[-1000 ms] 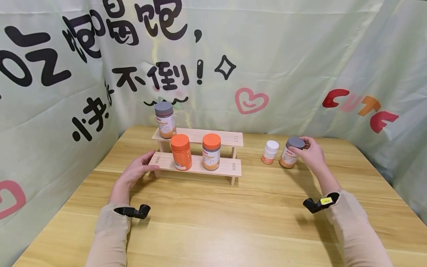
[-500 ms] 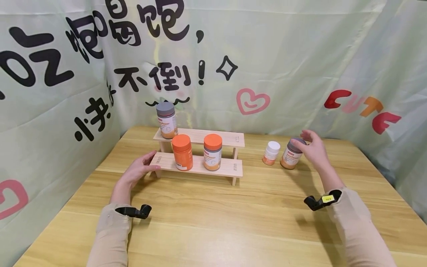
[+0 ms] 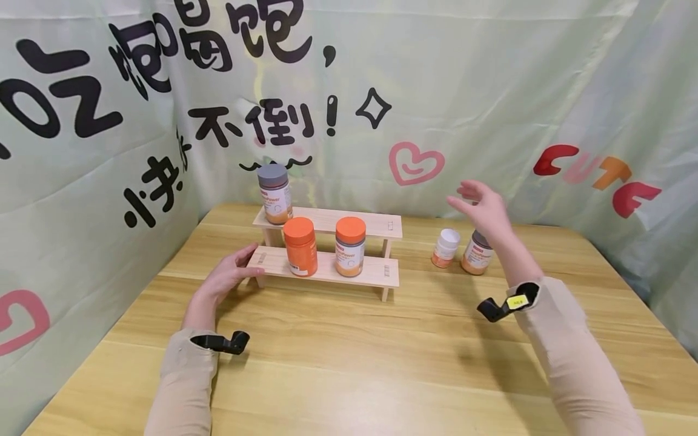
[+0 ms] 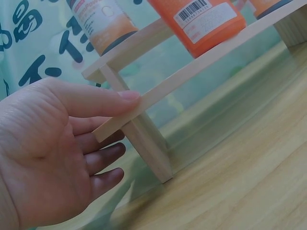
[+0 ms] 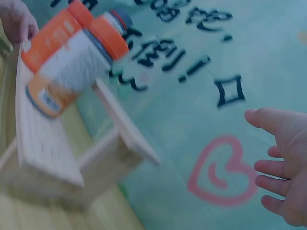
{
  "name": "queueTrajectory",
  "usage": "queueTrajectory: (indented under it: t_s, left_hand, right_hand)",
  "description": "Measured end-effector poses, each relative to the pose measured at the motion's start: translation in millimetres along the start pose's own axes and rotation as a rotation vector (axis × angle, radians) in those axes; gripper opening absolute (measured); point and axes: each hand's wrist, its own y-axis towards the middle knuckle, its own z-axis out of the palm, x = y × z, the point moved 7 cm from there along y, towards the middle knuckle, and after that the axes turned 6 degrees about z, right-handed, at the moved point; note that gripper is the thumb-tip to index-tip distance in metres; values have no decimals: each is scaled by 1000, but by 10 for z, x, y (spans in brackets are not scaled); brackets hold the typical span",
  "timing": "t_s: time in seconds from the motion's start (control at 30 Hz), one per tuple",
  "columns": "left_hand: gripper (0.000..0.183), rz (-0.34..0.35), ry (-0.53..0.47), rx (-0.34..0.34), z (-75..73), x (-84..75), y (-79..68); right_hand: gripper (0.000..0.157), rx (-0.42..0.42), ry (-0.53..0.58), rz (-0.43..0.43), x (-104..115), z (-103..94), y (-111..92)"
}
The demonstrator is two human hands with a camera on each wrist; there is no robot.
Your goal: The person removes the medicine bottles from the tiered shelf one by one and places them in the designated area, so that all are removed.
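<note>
My left hand (image 3: 229, 274) holds the left end of the lower tier of a two-tier wooden shelf (image 3: 378, 272). In the left wrist view its thumb (image 4: 127, 97) lies on the board's edge, with the fingers below and behind. An all-orange bottle (image 3: 301, 251) and an orange-lidded bottle (image 3: 349, 254) with a white label stand on that tier. A grey-lidded bottle (image 3: 275, 197) stands at the upper tier's left end. My right hand (image 3: 482, 209), holding nothing, is raised above another grey-lidded bottle (image 3: 476, 259) and partly hides its lid. Beside that bottle stands a small white-capped bottle (image 3: 445, 249).
The wood-grain table (image 3: 349, 357) stretches in front of the shelf. Behind it hangs a pale green printed curtain (image 3: 491, 91), and another curtain side (image 3: 65, 200) runs along the left.
My right hand has let go of the grey-lidded bottle on the table and moved up and left of it. The left hand stays at the shelf end.
</note>
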Motion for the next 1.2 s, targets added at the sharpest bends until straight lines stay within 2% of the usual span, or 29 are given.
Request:
queueTrajectory:
  t_s: [0.27,0.47,0.77,0.97,1.2]
  left_hand:
    - [82,2,-8,2,3,1,-7]
    - [83,3,-5,4,13,-8,0]
    - [82,6,-3,1,4,3,9]
    - [83,8,1,2,-1,9,7]
    - [82,13,-8,6,-3,-2,-2]
  right_hand:
    - [66,116,108,-102,697,466,105]
    - [64,197,121,-170,1160,835,115]
    - [65,274,170,-146,1476,1273,167]
    - [63,302,164,-190,1720,1522,164]
    - [61,321,109,-260,1928,1772,106]
